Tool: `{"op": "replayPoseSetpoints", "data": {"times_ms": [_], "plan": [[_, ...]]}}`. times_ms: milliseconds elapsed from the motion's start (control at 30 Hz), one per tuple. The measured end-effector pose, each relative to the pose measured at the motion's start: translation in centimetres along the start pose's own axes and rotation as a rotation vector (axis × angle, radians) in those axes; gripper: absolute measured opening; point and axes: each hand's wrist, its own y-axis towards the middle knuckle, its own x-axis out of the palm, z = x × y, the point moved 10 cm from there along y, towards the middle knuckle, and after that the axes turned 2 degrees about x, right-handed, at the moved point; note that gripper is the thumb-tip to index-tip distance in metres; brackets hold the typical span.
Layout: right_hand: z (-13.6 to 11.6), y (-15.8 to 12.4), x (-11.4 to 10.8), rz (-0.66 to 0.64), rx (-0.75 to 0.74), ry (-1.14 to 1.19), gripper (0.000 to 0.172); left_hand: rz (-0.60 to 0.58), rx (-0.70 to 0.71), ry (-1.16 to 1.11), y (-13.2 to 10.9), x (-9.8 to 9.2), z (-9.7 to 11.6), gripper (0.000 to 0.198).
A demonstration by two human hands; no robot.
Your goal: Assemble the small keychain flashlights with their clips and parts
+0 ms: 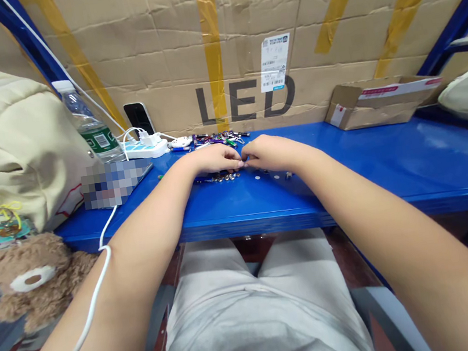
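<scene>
Over the blue table [239,210], my left hand [219,159] and my right hand [263,153] meet at the fingertips. Both are pinched together; whatever is between the fingers is too small to make out. Just in front of my left hand lie several small shiny round metal pieces [228,177]. Two small pale discs [258,178] rest below my right hand, and a small dark piece [289,175] sits by its wrist. Behind the hands is a pile of small colourful metallic items [215,138], their kind unclear.
At left stand a cream bag [12,132] with a brown plush bear [33,276], a water bottle [92,123], a white power strip [146,147] and a phone [128,173]. A white cable [97,290] crosses my left arm. An open cardboard box [381,103] stands back right, before a big carton [171,50].
</scene>
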Motion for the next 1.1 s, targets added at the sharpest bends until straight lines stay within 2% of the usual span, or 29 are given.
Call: {"op": "replayPoseSetpoints", "data": {"times_ms": [633,1100], "plan": [[0.11,0.08,0.35,-0.018,-0.005,0.023,0.029,-0.007,0.011,0.006,-0.15,0.12,0.34,0.04],[0.3,0.25,0.47,0.003,-0.023,0.04,0.025,-0.005,0.0,0.045,-0.09,0.04,0.3,0.042]]}}
